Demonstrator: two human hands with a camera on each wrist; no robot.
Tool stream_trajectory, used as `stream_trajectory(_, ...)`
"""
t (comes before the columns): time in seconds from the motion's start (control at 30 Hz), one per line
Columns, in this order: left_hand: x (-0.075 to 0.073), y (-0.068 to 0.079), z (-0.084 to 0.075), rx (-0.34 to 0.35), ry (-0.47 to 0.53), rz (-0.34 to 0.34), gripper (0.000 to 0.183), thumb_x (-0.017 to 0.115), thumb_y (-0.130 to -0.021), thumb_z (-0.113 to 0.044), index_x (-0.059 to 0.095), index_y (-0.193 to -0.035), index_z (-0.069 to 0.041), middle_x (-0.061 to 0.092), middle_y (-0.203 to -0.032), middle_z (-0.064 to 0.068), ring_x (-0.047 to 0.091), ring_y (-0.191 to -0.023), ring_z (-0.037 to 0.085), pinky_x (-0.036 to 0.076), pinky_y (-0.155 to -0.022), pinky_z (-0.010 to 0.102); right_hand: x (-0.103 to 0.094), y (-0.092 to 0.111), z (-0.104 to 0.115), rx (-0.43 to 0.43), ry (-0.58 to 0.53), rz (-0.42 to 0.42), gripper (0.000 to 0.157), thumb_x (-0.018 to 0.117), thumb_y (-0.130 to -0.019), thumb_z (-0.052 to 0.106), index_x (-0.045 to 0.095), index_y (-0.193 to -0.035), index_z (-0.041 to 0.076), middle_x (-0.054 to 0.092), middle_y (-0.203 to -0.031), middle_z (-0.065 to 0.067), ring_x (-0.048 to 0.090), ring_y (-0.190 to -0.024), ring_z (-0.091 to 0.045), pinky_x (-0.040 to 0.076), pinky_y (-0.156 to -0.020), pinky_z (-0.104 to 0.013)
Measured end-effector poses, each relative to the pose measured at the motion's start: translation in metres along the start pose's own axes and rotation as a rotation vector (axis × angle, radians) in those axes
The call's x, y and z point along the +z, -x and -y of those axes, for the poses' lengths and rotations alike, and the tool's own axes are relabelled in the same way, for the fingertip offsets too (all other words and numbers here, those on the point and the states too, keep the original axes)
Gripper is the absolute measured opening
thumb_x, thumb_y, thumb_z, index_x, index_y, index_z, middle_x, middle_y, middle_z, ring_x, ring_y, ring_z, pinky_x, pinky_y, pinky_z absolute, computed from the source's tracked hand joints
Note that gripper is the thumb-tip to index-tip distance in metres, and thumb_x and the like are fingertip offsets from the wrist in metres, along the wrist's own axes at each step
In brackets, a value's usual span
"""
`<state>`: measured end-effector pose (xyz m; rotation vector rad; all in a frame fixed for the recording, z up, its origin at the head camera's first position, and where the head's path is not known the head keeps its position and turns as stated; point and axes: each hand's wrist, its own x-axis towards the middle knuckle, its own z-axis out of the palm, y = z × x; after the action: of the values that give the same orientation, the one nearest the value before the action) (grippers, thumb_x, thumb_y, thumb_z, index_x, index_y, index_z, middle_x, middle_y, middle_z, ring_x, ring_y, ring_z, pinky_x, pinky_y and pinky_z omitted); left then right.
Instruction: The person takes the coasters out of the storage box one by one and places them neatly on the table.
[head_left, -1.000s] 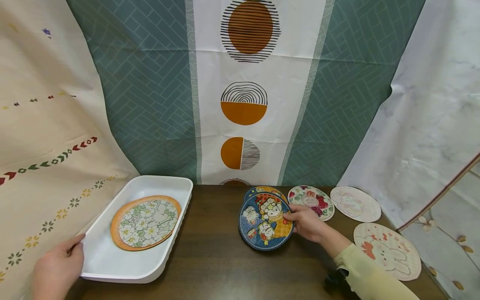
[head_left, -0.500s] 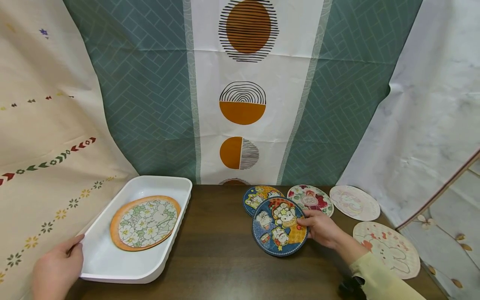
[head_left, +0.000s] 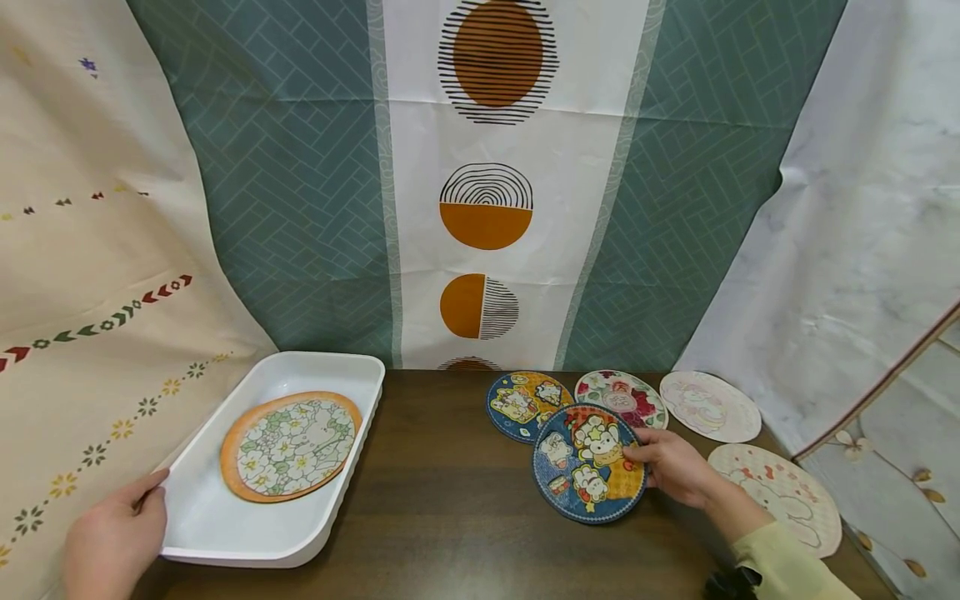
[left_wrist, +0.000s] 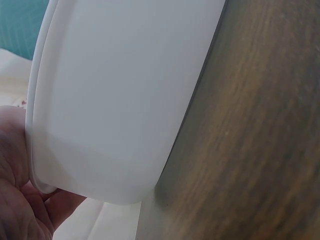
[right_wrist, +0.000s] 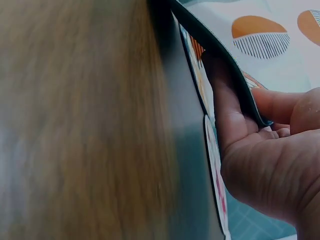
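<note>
My right hand point(head_left: 678, 471) pinches a round blue placemat point(head_left: 588, 467) by its right edge. The placemat shows white cartoon animals on blue and orange patches. In the right wrist view, thumb and fingers lie on opposite faces of the thin placemat point(right_wrist: 227, 57), and it is held tilted over the table. On the left, my left hand point(head_left: 112, 533) grips the near-left rim of a white tray point(head_left: 217, 533). The left wrist view has the tray's outer wall point(left_wrist: 115, 100) with fingers around its rim. An orange-edged placemat point(head_left: 296, 450) with white flowers lies inside the tray.
Behind the held placemat lies a blue-and-yellow cartoon placemat point(head_left: 517, 404). To its right are a rose-patterned placemat point(head_left: 618, 392), a pale one point(head_left: 712, 408) and a rabbit one point(head_left: 787, 500). Patterned cloths point(head_left: 300, 208) hang along the brown table's point(head_left: 442, 517) back and sides.
My right hand has drawn the blue placemat rightward and nearer, uncovering more of the blue-and-yellow one behind it. My left hand and the tray have stayed put.
</note>
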<state>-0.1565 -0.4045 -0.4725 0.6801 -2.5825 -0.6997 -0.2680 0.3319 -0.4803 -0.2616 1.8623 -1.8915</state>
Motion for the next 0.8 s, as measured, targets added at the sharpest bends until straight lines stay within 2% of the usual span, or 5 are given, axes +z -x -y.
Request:
stream_trajectory(0.5,0.001,0.000,-0.003,-0.025,0.007,0.001,0.036,0.057,-0.108,-0.008,0.069,-0.136,0.010,0.065,-0.138,0.037,0.061,-0.125,0.059,0.049,-0.103,0.071,-0.027,0.026,-0.001,0.026,0.042,-0.035,0.040,0.054,-0.117,0.012,0.052,-0.147,-0.014,0.079,-0.119,-0.012,0.080,-0.104,-0.024,0.069,-0.089,-0.045)
stream_trajectory(0.8,0.000,0.000,-0.001,0.004,0.008,-0.016,0.035,0.058,-0.107,-0.008,0.070,-0.134,0.010,0.066,-0.135,0.037,0.063,-0.123,0.059,0.050,-0.100,0.070,-0.043,0.045,-0.002,0.041,0.126,-0.063,0.040,0.055,-0.116,0.012,0.053,-0.144,-0.017,0.080,-0.115,-0.012,0.081,-0.098,-0.025,0.069,-0.085,-0.045)
